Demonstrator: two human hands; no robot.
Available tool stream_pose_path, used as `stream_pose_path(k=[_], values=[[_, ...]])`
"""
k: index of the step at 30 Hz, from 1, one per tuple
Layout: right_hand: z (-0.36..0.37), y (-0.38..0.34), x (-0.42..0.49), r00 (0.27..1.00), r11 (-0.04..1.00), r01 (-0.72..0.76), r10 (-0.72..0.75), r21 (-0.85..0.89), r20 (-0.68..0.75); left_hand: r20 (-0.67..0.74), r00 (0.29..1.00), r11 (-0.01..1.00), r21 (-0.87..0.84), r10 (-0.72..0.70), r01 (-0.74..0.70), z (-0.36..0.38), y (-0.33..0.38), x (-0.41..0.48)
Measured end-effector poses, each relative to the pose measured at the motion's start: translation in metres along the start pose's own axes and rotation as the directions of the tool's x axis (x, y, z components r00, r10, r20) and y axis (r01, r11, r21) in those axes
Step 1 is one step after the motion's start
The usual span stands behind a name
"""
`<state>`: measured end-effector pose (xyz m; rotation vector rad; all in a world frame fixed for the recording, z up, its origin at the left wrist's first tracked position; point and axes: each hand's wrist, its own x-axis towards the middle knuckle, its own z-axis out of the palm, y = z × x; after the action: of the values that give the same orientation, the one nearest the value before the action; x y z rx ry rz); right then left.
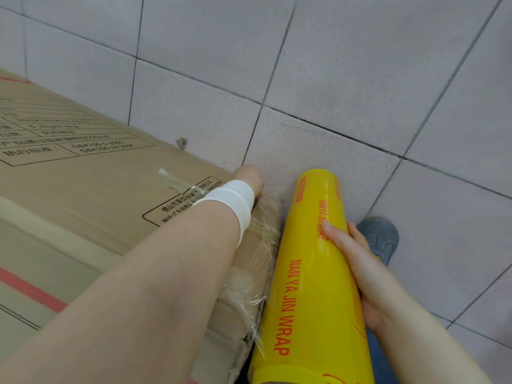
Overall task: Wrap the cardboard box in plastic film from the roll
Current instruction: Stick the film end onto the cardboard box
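The box (83, 189) is showing matt brown cardboard, its print dull. Clear film (263, 245) is lying crinkled and shiny over its corner. The roll (313, 273) is gleaming in glossy, smooth yellow plastic. The floor (360, 79) is looking like matt, faintly speckled tile. A white cloth band (235, 200) is wrapping one wrist.
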<state>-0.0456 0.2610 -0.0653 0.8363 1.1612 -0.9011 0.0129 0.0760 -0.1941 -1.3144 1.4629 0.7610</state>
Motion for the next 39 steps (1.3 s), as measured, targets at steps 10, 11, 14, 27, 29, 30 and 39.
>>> stream_pose_path(k=[10,11,14,27,29,30,39], values=[[-0.002,-0.007,0.019,0.989,0.985,-0.144,0.145,-0.096,0.01,-0.047,0.961,0.703,0.691,0.272,-0.165,0.01,-0.013,0.007],[-0.003,-0.008,0.021,0.986,0.979,-0.163,0.166,-0.126,0.015,-0.037,0.958,0.686,0.706,0.284,-0.176,0.009,-0.013,0.007],[-0.003,-0.01,0.024,0.984,0.971,-0.173,0.177,-0.164,0.01,0.031,0.958,0.658,0.721,0.286,-0.22,0.006,-0.014,0.009],[-0.005,-0.01,0.027,0.98,0.965,-0.197,0.197,-0.174,-0.017,0.289,0.833,0.243,0.865,0.471,-0.438,-0.012,-0.007,-0.006],[-0.005,-0.01,0.027,0.98,0.964,-0.197,0.197,-0.178,-0.021,0.249,0.905,0.331,0.87,0.344,-0.365,-0.014,0.0,-0.007],[-0.005,-0.009,0.027,0.98,0.963,-0.198,0.197,-0.181,-0.021,0.236,0.929,0.386,0.859,0.285,-0.337,-0.014,0.002,-0.008],[-0.009,-0.006,0.029,0.98,0.968,-0.198,0.2,-0.157,-0.004,0.44,0.881,0.325,0.819,0.177,-0.474,-0.002,-0.003,-0.033]])
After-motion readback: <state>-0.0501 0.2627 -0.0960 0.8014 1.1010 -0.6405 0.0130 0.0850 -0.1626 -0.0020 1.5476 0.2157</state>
